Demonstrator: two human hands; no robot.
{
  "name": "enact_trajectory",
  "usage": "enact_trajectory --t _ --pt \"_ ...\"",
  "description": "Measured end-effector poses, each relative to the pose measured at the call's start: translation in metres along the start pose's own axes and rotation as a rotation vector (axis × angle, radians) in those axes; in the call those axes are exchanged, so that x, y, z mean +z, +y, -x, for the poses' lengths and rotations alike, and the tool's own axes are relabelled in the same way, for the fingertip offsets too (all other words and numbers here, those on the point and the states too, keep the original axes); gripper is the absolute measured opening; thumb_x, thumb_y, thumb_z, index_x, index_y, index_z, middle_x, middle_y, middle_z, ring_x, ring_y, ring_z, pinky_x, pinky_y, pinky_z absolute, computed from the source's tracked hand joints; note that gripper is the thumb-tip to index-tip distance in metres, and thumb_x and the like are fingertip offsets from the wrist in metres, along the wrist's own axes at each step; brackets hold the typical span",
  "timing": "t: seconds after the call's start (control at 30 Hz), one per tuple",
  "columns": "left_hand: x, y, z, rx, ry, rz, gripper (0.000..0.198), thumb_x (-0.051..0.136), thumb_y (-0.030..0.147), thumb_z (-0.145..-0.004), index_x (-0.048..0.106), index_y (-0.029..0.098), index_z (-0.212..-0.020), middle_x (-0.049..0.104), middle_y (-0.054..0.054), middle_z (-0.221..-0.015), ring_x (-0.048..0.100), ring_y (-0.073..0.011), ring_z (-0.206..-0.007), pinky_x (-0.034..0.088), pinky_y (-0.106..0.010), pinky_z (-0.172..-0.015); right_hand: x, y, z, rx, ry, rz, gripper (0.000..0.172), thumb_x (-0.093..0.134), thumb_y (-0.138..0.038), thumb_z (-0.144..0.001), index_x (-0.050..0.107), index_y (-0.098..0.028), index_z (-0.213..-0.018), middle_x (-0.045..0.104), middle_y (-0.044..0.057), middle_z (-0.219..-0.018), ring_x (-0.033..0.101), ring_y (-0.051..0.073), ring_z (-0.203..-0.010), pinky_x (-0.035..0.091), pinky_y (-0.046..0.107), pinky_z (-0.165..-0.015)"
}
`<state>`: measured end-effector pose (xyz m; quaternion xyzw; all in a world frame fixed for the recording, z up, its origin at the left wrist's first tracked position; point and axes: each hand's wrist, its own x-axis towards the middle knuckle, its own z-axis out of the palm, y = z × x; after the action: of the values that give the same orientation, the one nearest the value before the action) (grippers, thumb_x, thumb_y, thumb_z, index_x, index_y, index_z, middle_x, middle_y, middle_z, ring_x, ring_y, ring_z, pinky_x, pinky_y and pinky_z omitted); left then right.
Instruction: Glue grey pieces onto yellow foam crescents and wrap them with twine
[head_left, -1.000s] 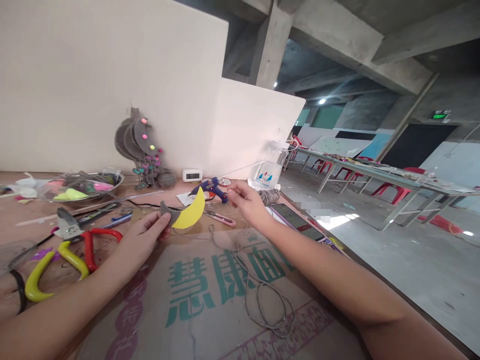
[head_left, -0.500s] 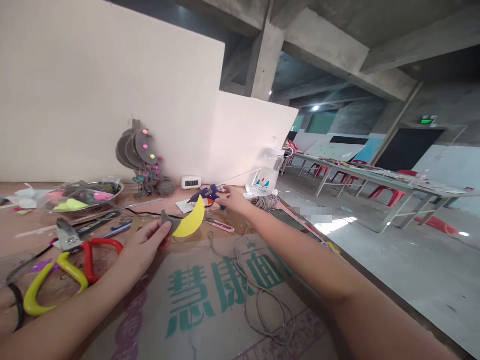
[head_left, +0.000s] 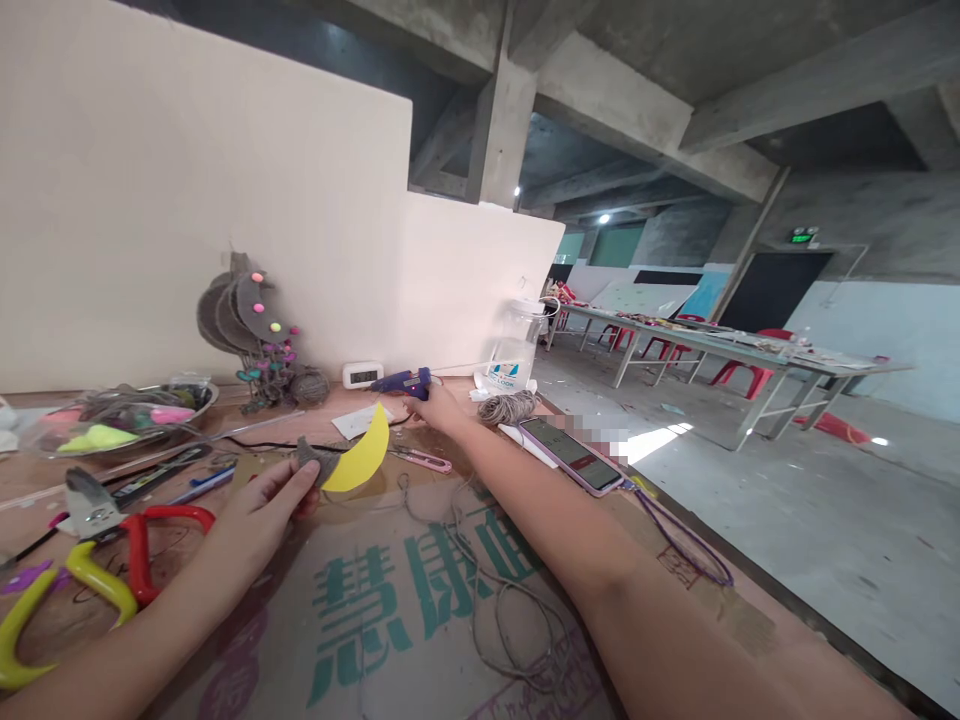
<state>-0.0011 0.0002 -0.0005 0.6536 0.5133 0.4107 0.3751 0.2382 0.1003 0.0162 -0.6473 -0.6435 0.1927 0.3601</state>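
My left hand [head_left: 266, 505] pinches a yellow paper crescent [head_left: 365, 458] by its left end, where grey felt-like material [head_left: 316, 462] covers the tip. My right hand [head_left: 439, 412] is stretched across the table, its fingers wrapped round the handle of a dark blue glue gun [head_left: 409, 383]. The gun's nozzle points left, close to a small white digital clock [head_left: 363, 376]. Below the gun lie a white card [head_left: 362, 421] and a pink craft knife [head_left: 422, 459].
Yellow-and-red-handled cutters [head_left: 97, 515] and a bowl of craft pieces [head_left: 206, 400] stand left. Behind is a grey crescent ornament [head_left: 238, 315] with pompoms. Twine [head_left: 510, 407], a plastic jar [head_left: 514, 345] and a phone [head_left: 574, 455] line the right side. Loose grey cord [head_left: 495, 590] lies on cardboard.
My right hand has closed round the glue gun's handle and raised the gun slightly, turning it more level. The view has swung right. My left hand keeps its hold on the crescent.
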Motion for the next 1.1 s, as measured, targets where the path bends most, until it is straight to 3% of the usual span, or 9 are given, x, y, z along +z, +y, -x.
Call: enact_trajectory --t 0.13,0.3,0.43,0.53,0.7,0.83,0.93,1.1 --pt "0.000 0.001 0.001 -0.025 -0.001 -0.005 0.041 0.049 0.057 -0.070 0.048 0.018 -0.056 0.046 0.004 -0.053 0.040 -0.0115 -0.052 0.030 -0.022 -0.048 -0.014 -0.017 0.007 -0.035 0.045 -0.087 0.030 0.059 -0.042 -0.077 0.061 -0.012 -0.078 0.063 0.004 -0.060 0.054 0.009 -0.046 0.041 0.019 -0.044" --pt "0.000 0.009 0.005 -0.087 0.009 -0.017 0.040 0.049 0.055 -0.069 0.046 0.019 -0.054 0.040 0.005 -0.048 0.034 -0.0099 -0.044 0.023 -0.022 -0.043 -0.031 -0.038 0.036 -0.129 0.110 -0.163 0.027 0.053 -0.041 -0.080 0.061 -0.015 -0.082 0.065 0.003 -0.065 0.060 0.013 -0.058 0.047 0.021 -0.055" --pt "-0.002 0.012 0.007 -0.060 0.024 -0.030 0.037 0.049 0.051 -0.069 0.043 0.019 -0.052 0.038 0.005 -0.047 0.034 -0.0105 -0.046 0.025 -0.022 -0.044 -0.035 -0.041 0.078 -0.282 -0.013 -0.394 0.021 0.058 -0.035 -0.077 0.062 -0.018 -0.089 0.068 0.004 -0.088 0.063 0.013 -0.069 0.051 0.027 -0.069" --pt "-0.002 0.008 0.005 0.035 0.022 -0.012 0.037 0.049 0.048 -0.072 0.042 0.019 -0.051 0.039 0.005 -0.048 0.039 -0.0114 -0.051 0.029 -0.022 -0.049 -0.036 -0.038 0.109 -0.196 -0.098 -0.549 0.026 0.064 -0.037 -0.071 0.060 -0.017 -0.088 0.067 0.004 -0.086 0.062 0.013 -0.067 0.052 0.028 -0.068" --pt "-0.001 0.001 0.001 0.018 0.007 0.069 0.037 0.043 0.049 -0.077 0.044 0.019 -0.056 0.044 0.004 -0.052 0.040 -0.0116 -0.052 0.029 -0.022 -0.048 -0.037 -0.019 0.134 -0.188 -0.135 -0.384 0.031 0.059 -0.047 -0.074 0.059 -0.016 -0.073 0.061 0.003 -0.068 0.056 0.014 -0.062 0.048 0.027 -0.062" --pt "-0.002 0.001 0.003 0.032 -0.039 0.014 0.037 0.042 0.049 -0.080 0.044 0.019 -0.059 0.037 0.006 -0.051 0.035 -0.0102 -0.047 0.024 -0.022 -0.045 -0.032 -0.006 0.139 -0.223 -0.199 -0.195 0.031 0.053 -0.049 -0.079 0.061 -0.019 -0.078 0.064 0.005 -0.080 0.059 0.019 -0.076 0.048 0.032 -0.072" --pt "-0.002 0.003 0.003 0.043 -0.058 -0.038 0.037 0.042 0.049 -0.080 0.044 0.019 -0.058 0.036 0.006 -0.050 0.033 -0.0099 -0.046 0.023 -0.022 -0.045 -0.028 -0.008 0.143 -0.232 -0.282 -0.206 0.026 0.055 -0.046 -0.079 0.061 -0.022 -0.087 0.065 0.005 -0.089 0.060 0.020 -0.084 0.048 0.032 -0.077" --pt "-0.001 0.003 0.004 0.066 -0.072 -0.118 0.038 0.043 0.049 -0.079 0.042 0.019 -0.057 0.035 0.006 -0.051 0.034 -0.0098 -0.047 0.023 -0.022 -0.045 -0.024 -0.018 0.149 -0.270 -0.280 -0.121 0.025 0.066 -0.043 -0.071 0.058 -0.019 -0.078 0.062 0.002 -0.076 0.058 0.016 -0.073 0.046 0.026 -0.067"
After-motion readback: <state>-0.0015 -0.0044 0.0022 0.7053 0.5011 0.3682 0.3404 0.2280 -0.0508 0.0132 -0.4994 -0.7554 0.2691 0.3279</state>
